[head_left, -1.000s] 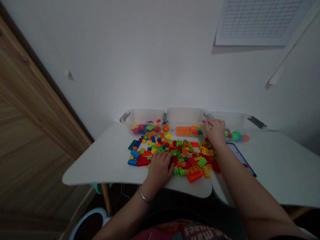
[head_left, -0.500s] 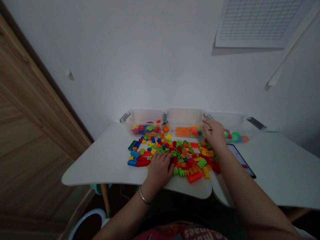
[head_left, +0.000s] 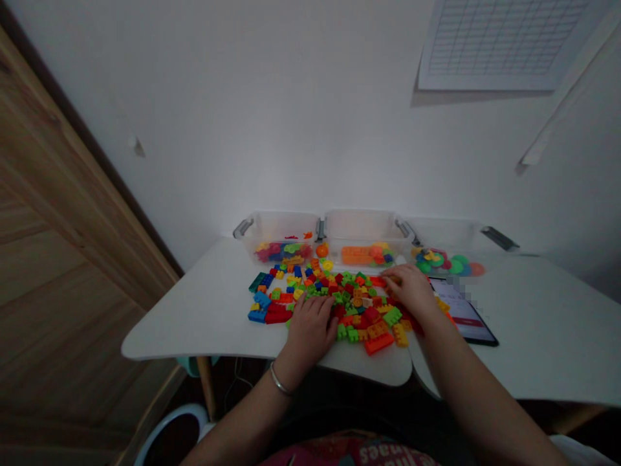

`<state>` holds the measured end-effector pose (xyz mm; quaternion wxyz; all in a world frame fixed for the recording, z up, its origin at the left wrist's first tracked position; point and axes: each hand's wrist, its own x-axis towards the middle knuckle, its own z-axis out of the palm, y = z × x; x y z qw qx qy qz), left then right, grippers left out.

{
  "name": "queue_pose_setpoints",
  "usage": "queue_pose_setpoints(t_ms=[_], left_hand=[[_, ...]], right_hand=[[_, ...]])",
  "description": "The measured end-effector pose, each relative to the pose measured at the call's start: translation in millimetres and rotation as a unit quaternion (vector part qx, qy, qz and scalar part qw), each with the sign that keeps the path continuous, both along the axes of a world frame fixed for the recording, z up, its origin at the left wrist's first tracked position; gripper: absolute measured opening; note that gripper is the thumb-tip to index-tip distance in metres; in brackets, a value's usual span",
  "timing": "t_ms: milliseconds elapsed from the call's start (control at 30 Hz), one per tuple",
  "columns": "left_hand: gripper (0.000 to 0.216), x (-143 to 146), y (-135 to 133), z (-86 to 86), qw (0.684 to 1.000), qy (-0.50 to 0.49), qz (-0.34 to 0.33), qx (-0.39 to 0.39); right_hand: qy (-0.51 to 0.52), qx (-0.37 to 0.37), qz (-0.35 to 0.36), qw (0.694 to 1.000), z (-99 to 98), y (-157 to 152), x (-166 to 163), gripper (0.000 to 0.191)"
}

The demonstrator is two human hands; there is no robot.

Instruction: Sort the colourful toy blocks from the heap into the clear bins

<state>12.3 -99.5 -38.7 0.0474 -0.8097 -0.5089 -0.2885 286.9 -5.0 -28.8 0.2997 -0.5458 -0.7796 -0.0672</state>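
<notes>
While the left hand (head_left: 310, 325) is lying loosely bent over the blocks (head_left: 358, 293), at their seven o'clock, it is hiding those beneath; whether it is gripping any, I cannot tell. At three o'clock the right hand (head_left: 412, 285) is curling over others, its grasp unclear; beyond, a tablet (head_left: 468, 314) is showing only partly. Bins (head_left: 361, 222) are closing off twelve; tabletop (head_left: 194, 310) is stretching toward nine, its edge running near six.

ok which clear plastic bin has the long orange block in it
The middle clear plastic bin: the long orange block shows through its front. The left bin shows small multicoloured pieces, the right bin mainly round ones.
</notes>
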Motion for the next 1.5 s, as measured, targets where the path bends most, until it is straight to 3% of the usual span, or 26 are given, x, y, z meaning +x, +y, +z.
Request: queue_pose_setpoints(t_ms=[333,833,1300,1500], left_hand=[[0.035,0.3,-0.5,1.1,1.0,0.0,0.0,-0.004],[0.034,0.4,0.1,0.3,1.0,0.003,0.0,0.001],[0.035,0.6,-0.4,0.8,1.0,0.0,0.001,-0.007],[0.035,0.1,-0.4,-0.1,1.0,-0.001,0.0,-0.001]], right_hand=[[-0.107,-0.015,0.002,0.994,-5.4,-2.9,-10.6,0.014],[-0.088,-0.005,-0.02,0.996,-9.1,-0.4,-10.3,0.017],[0.049,0.127,0.028,0.99,-1.5,-13.0,-16.3,0.012],[0.151,0.202,-0.022,0.967,23.9,-7.8,-20.3,0.01]])
